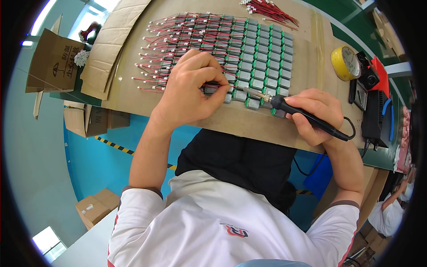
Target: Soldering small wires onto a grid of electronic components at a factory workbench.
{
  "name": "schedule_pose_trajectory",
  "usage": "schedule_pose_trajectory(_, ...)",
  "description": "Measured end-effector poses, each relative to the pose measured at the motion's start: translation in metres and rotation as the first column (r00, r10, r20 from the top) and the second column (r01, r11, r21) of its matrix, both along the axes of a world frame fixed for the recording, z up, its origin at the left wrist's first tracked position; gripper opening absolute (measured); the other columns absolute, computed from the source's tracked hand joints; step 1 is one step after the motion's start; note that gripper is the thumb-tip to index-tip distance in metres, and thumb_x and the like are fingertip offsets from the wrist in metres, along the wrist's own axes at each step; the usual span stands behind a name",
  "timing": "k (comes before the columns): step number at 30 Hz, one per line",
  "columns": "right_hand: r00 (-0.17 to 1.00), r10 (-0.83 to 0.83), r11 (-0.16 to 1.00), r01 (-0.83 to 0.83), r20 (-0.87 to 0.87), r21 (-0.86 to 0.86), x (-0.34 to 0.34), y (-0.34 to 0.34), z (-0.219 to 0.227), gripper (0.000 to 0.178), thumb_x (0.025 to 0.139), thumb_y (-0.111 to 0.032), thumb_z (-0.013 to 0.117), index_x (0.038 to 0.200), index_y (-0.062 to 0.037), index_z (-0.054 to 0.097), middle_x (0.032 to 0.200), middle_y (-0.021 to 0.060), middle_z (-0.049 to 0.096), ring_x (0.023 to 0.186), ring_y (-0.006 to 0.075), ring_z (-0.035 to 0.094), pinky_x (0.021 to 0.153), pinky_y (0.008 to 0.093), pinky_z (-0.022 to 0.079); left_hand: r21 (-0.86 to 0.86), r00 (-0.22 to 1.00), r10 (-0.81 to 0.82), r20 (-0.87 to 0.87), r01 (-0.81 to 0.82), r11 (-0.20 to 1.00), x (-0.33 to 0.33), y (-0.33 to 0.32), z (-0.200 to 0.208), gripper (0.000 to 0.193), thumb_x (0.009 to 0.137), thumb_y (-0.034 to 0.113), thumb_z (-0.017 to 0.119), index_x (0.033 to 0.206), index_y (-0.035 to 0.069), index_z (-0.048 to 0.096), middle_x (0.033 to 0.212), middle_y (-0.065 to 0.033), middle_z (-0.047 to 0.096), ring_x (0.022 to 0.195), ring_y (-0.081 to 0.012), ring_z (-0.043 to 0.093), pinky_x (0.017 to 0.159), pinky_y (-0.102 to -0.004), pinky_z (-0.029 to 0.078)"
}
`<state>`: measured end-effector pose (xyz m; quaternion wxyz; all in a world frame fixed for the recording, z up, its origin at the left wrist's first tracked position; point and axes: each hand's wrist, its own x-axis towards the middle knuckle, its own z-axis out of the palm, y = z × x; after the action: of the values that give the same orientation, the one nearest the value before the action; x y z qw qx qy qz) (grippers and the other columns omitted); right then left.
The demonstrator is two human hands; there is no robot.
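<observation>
My right hand (318,109) grips the black handle of a soldering iron (307,116) like a pen, its metal tip pointing left. My left hand (191,89) is closed in a pinch on a thin wire lead (226,85), mostly hidden by the fingers, close to the iron's tip. Both hands are over the near edge of a block of small grey battery packs (273,55) with green ends, set out in tight rows. Red and black wire leads with white connectors (187,38) fan out leftward from the packs on the left; those on the right carry none.
Cardboard (311,75) covers the table. A bundle of red wire leads (272,12) lies at the far edge. At right are yellow tape (339,64), a black soldering station (374,118) and a blue-handled tool (391,116). A cardboard flap (104,58) rises at left beside an open carton (53,62).
</observation>
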<state>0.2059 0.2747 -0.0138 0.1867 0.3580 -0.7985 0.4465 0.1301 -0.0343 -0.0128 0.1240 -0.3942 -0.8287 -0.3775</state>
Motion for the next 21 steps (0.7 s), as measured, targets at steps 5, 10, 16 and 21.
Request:
schedule_pose_trajectory(5,1.000,-0.002,1.000,0.002,-0.012,-0.010,-0.0004,0.0014,-0.0010,0.030,0.081,0.000,0.076,0.111,0.0030,0.079,0.087,0.0153,0.076,0.073,0.0253,0.074,0.061,0.0318,0.059,-0.020,1.000,-0.019,0.007,0.019,1.000,-0.0003,-0.0021,0.0007,0.013,0.071,0.001,0.082,0.081,0.005,0.075,0.089,-0.0040,0.065,0.087,-0.0236,0.061,0.076,-0.0361,0.050)
schedule_pose_trajectory(10,1.000,-0.009,1.000,0.009,-0.016,-0.012,-0.0015,0.0002,0.0006,0.030,0.083,0.000,0.076,0.112,0.0040,0.078,0.090,0.0165,0.076,0.073,0.0255,0.074,0.063,0.0320,0.060,-0.021,1.000,-0.016,0.008,0.016,1.000,0.0003,-0.0032,0.0011,0.012,0.072,0.001,0.082,0.081,0.005,0.075,0.089,-0.0039,0.065,0.087,-0.0235,0.061,0.076,-0.0358,0.050)
schedule_pose_trajectory(16,0.998,-0.058,0.998,0.059,0.020,-0.035,-0.0002,0.0014,-0.0010,0.030,0.086,0.001,0.074,0.115,0.0059,0.077,0.089,0.0160,0.076,0.071,0.0240,0.072,0.061,0.0312,0.057,-0.013,1.000,0.001,0.006,-0.001,1.000,-0.0001,-0.0013,-0.0004,0.010,0.073,0.004,0.082,0.076,0.008,0.073,0.085,-0.0024,0.065,0.086,-0.0239,0.061,0.077,-0.0368,0.051)
schedule_pose_trajectory(21,0.995,-0.101,0.994,0.101,0.009,-0.047,-0.0007,0.0009,0.0002,0.029,0.090,0.001,0.073,0.118,0.0064,0.076,0.087,0.0157,0.075,0.071,0.0226,0.072,0.062,0.0301,0.056,-0.023,1.000,-0.023,0.019,0.024,0.999,0.0002,-0.0019,0.0026,0.012,0.072,0.001,0.082,0.081,0.005,0.075,0.089,-0.0039,0.065,0.087,-0.0235,0.060,0.076,-0.0357,0.050)
